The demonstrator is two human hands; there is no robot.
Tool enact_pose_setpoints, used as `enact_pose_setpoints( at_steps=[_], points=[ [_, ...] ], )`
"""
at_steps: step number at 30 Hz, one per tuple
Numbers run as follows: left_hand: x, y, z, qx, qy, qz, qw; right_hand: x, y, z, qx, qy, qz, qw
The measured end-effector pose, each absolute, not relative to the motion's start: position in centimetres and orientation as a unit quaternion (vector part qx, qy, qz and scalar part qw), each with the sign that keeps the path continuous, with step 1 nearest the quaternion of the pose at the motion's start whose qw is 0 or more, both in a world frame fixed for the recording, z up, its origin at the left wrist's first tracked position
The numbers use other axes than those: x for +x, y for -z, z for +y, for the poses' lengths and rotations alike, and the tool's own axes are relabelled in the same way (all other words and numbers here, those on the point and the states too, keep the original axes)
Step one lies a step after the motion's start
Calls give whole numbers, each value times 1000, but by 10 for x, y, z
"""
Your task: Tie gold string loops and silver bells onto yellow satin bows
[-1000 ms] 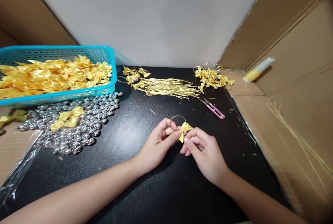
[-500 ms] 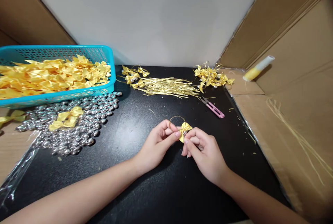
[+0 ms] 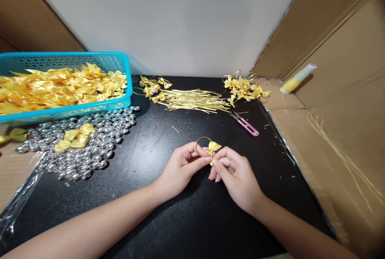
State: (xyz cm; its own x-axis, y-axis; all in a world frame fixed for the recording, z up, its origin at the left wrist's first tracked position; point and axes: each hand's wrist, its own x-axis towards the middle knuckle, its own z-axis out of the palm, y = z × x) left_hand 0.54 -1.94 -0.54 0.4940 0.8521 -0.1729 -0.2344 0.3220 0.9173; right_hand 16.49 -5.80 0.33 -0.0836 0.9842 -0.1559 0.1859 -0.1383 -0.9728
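Observation:
Over the middle of the black table (image 3: 156, 215), my left hand (image 3: 188, 166) pinches a yellow ribbon bow (image 3: 214, 146) between thumb and fingers. A thin gold cord (image 3: 203, 137) arches in a loop above the bow, beside my left fingertips. My right hand (image 3: 233, 170) is closed on the bow's right side, its fingertips nearly meeting those of the left. Something small and shiny shows at the bow's centre, partly covered by my fingers.
Yellow bows fill a turquoise basket (image 3: 130, 78) at left. Silver beads (image 3: 90, 160) spread before it, with loose bows (image 3: 80, 135) on top. Gold cord pieces (image 3: 195, 100) lie behind my hands, finished-looking bows (image 3: 245, 90) at back right, and pink thread snips (image 3: 248, 126) nearer.
My left fingertips have shifted slightly down and right along the bow, closer to my right fingers. The bow's lower part is now more covered. Both hands keep their grip.

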Motion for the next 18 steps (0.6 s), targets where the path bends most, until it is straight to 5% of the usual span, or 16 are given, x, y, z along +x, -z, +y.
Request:
enact_pose_setpoints(
  at_steps=[18],
  points=[
    [4, 2, -23, 467, -401, 386, 687, 163, -6, -59, -548, -528, -522, 385]
  ],
)
